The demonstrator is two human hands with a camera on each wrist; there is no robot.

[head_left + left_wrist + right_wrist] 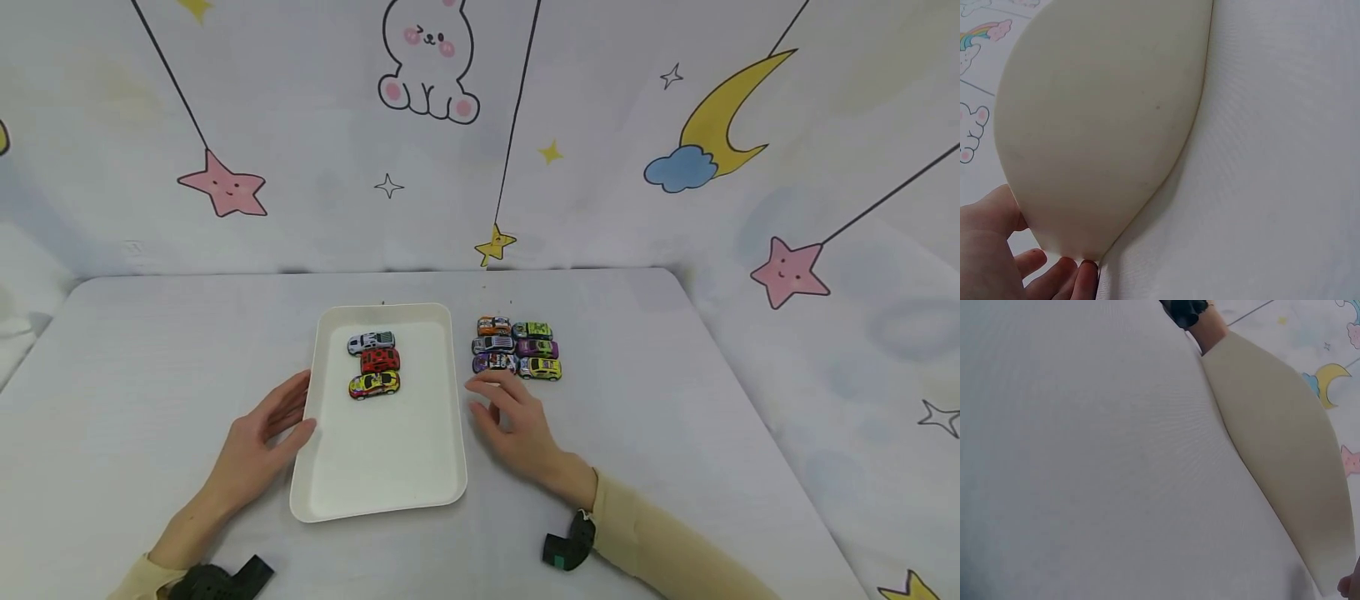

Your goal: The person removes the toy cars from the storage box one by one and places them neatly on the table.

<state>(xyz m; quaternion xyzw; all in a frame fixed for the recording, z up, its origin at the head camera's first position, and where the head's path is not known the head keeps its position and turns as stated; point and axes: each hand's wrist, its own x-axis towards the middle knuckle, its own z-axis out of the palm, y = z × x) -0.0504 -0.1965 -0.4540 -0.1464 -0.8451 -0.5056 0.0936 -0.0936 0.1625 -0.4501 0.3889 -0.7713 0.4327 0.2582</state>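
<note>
Resting against the left rim of a cream-white tray [442, 400], the left hand [258, 433] lies with its fingers straight and relaxed, thumb at the edge and fingertips touching the tray's side. The tray is a smooth, matte rectangle with rounded corners and a shallow raised lip, set on a white table [150, 350] whose cloth shows a fine woven ribbing in the wrist views.

3 glossy toy cars sit in the tray's far half, parked side by side in a column: a silver-white one [371, 342], a red one [379, 360] and a yellow one [373, 384].

The right hand [517, 421] lies flat on the table just right of the tray, fingers loosely spread and holding nothing, its fingertips just short of a block of 6 more toy cars [516, 348] in 2 columns.

Only the head view shows the cars. The left wrist view shows the tray's plain curved outer wall [1104, 125] with fingertips [1088, 275] pressed at its base. The right wrist view shows ribbed cloth and the tray's outer wall [1285, 456].

A printed backdrop [225, 185] of stars, a moon and a rabbit hangs behind.
</note>
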